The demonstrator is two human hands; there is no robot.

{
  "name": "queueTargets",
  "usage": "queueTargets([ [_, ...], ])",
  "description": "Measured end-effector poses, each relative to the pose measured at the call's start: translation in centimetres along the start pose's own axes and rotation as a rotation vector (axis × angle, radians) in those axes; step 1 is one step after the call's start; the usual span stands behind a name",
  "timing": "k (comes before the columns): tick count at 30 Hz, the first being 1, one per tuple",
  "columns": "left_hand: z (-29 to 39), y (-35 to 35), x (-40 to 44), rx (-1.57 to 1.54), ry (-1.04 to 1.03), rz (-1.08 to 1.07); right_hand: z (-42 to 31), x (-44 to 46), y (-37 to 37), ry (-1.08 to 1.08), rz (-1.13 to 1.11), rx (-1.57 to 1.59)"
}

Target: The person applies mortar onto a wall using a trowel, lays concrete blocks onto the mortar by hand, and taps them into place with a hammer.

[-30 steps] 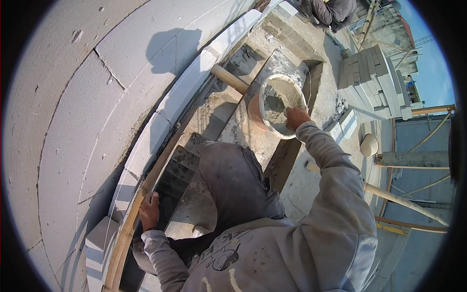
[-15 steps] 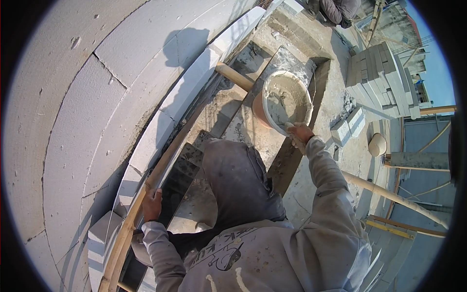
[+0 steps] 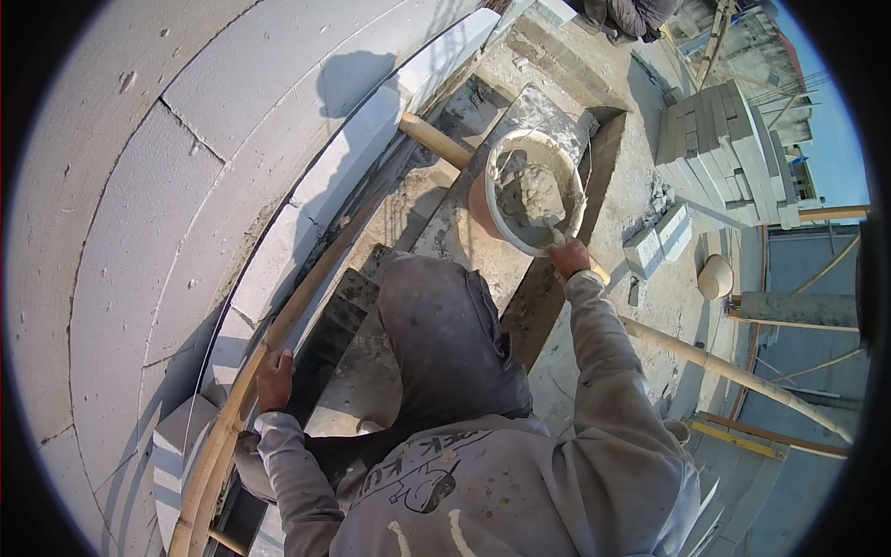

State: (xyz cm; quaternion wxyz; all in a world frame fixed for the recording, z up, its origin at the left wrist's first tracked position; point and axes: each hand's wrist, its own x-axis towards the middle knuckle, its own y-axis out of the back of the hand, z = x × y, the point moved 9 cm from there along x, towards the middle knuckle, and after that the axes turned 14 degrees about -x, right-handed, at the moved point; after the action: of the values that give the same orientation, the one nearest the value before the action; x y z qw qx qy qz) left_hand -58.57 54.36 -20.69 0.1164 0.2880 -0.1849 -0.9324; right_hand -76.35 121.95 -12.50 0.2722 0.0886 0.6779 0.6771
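My right hand [image 3: 570,256] is closed around the handle of a trowel [image 3: 599,271] at the near rim of a bucket [image 3: 482,206]. The trowel's blade end reaches into the bucket, amid wet grey mortar [image 3: 529,190] that hides most of it. The bucket stands on a mortar-stained board [image 3: 548,110]. On the left, my left hand [image 3: 275,382] is wrapped over the edge of a long wooden beam [image 3: 302,306], which runs beside a row of white blocks [image 3: 348,153].
A wall of large pale blocks [image 3: 139,204] rises on my left. A wooden pole [image 3: 434,139] juts across the gap. To the right are stacked blocks [image 3: 715,139], a loose block [image 3: 659,239], a round pale object [image 3: 716,277] and a bamboo pole [image 3: 724,367]. Another person [image 3: 631,17] crouches at the far end.
My right hand has turned at the bucket's rim, and the trowel's handle end now shows. Mortar in the bucket is heaped up. My left hand stays on the beam; the view has shifted slightly.
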Motion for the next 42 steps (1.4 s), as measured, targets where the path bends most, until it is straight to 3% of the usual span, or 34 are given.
queueTargets([
  [1, 0.1, 0.3, -0.1, 0.022, -0.015, 0.021, -1.6, -1.9, 1.9, -0.052, -0.230, 0.019],
  [3, 0.3, 0.3, 0.2, 0.003, -0.003, 0.002, 1.6, 0.1, -1.5, -0.037, -0.173, 0.085],
  [6, 0.6, 0.0, -0.3, -0.032, 0.028, -0.006, 1.6, -0.5, -0.8, -0.005, -0.106, 0.240],
  [8, 1.3, 0.0, 0.0, -0.040, 0.013, -0.005, 2.0, -1.1, -1.7, -0.151, -0.322, 0.391],
  [10, 1.7, 0.1, -0.2, -0.042, -0.006, 0.000, 0.6, -1.6, -0.7, -0.075, -0.323, 0.464],
  [14, 4.0, -0.3, -1.0, 0.025, 0.050, -0.019, -0.1, -3.6, 0.7, -0.146, -0.389, 0.572],
  [16, 4.8, -0.3, -1.2, 0.059, 0.026, -0.054, -1.0, -3.2, 0.5, -0.011, -0.357, 0.700],
  [18, 5.0, -0.2, -1.3, 0.035, -0.091, -0.013, -0.5, -2.2, -0.6, 0.066, -0.345, 0.630],
  [19, 5.2, -0.3, -1.5, 0.045, -0.056, -0.044, 0.2, -2.0, -1.1, -0.002, -0.377, 0.721],
  [23, 4.8, -0.4, -1.8, 0.052, -0.051, -0.015, 1.1, -1.2, 1.3, 0.136, -0.328, 0.633],
  [26, 6.2, -0.1, -2.8, 0.069, -0.049, -0.066, 0.5, 0.7, 3.1, 0.325, -0.352, 0.766],
  [29, 6.9, -0.5, -3.8, 0.078, -0.026, -0.134, -8.7, -3.6, 7.8, 0.478, -0.525, 0.348],
  [32, 7.8, -1.0, -4.6, 0.105, -0.064, -0.150, -17.7, -7.3, 8.5, 0.559, -0.498, 0.422],
  [34, 7.9, -0.7, -5.6, 0.118, -0.088, -0.144, -25.2, -9.6, 7.1, 0.745, -0.655, 0.231],
  [36, 9.4, -0.4, -6.4, 0.089, -0.192, -0.095, -32.0, -12.5, 4.2, 0.886, -0.781, 0.267],
  [40, 10.4, 0.4, -8.8, 0.078, -0.240, 0.036, -44.2, -19.9, 0.3, 1.200, -0.732, -0.244],
  [42, 10.4, 0.5, -10.1, 0.094, -0.249, 0.093, -49.6, -23.6, -2.2, 1.575, -0.603, -0.235],
])
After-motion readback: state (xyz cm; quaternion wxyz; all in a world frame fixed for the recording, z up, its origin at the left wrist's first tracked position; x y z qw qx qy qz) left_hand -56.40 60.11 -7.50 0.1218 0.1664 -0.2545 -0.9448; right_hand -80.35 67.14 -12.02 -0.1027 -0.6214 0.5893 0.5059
